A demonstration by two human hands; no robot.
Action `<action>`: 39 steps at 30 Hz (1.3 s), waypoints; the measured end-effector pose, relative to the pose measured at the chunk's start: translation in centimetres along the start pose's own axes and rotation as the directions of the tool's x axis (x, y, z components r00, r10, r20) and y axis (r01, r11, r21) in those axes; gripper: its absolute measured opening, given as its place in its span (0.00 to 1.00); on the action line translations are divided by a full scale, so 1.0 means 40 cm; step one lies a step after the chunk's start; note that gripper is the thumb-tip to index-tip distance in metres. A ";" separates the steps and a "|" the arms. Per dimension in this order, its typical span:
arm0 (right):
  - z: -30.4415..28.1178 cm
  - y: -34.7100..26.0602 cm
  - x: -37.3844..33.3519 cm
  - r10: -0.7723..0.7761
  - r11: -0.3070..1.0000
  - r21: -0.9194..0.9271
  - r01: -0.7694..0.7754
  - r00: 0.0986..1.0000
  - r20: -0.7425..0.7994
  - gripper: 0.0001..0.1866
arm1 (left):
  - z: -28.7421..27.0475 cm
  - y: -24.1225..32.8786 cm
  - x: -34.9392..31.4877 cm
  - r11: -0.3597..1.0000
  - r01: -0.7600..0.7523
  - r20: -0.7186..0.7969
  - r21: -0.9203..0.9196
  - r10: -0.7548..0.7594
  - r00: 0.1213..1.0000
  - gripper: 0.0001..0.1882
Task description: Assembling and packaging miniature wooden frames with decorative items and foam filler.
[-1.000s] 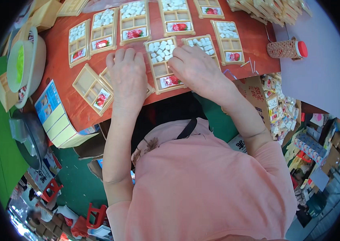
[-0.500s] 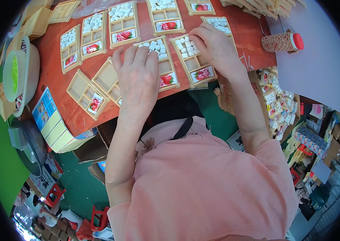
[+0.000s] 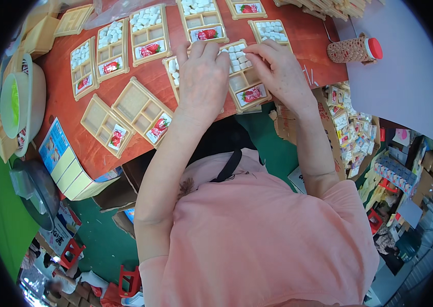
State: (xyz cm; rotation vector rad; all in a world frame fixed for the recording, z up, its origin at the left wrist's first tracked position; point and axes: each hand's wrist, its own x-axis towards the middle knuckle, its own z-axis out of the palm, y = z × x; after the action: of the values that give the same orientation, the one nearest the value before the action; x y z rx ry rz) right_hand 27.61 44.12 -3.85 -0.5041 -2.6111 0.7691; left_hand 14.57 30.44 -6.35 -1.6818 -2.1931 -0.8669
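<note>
My left hand (image 3: pixel 202 82) lies flat, palm down, over a tan compartment tray (image 3: pixel 173 69) holding white candy pieces. My right hand (image 3: pixel 277 71) rests on the neighbouring tray (image 3: pixel 244 84), fingertips pinched at the white pieces (image 3: pixel 237 55) in its upper compartments; a strawberry-picture packet (image 3: pixel 252 94) lies in its lower one. What the fingers hold is too small to tell. Both trays sit on an orange-red table (image 3: pixel 308 36).
Two empty trays with strawberry packets (image 3: pixel 139 110) (image 3: pixel 106 125) lie near the left edge. Several filled trays (image 3: pixel 147 33) line the back. A woven jar with a red lid (image 3: pixel 353 50) lies at right, a green-lidded bowl (image 3: pixel 16 102) at left, boxes on the floor.
Both hands have come together over the two middle trays; the right hand moved left from the tray further right. The view has shifted, so the table sits differently in frame.
</note>
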 end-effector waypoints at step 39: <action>0.042 -0.121 0.407 -0.558 0.822 -0.054 0.567 0.783 -0.274 0.10 | -0.107 0.040 -0.255 0.981 0.167 0.014 0.102 -0.169 0.985 0.25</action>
State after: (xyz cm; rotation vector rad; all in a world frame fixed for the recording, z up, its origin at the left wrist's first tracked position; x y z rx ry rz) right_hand 11.65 46.60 1.62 0.1825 -2.2839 0.4876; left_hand 18.52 20.08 -7.83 -1.4851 -2.3792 -0.7654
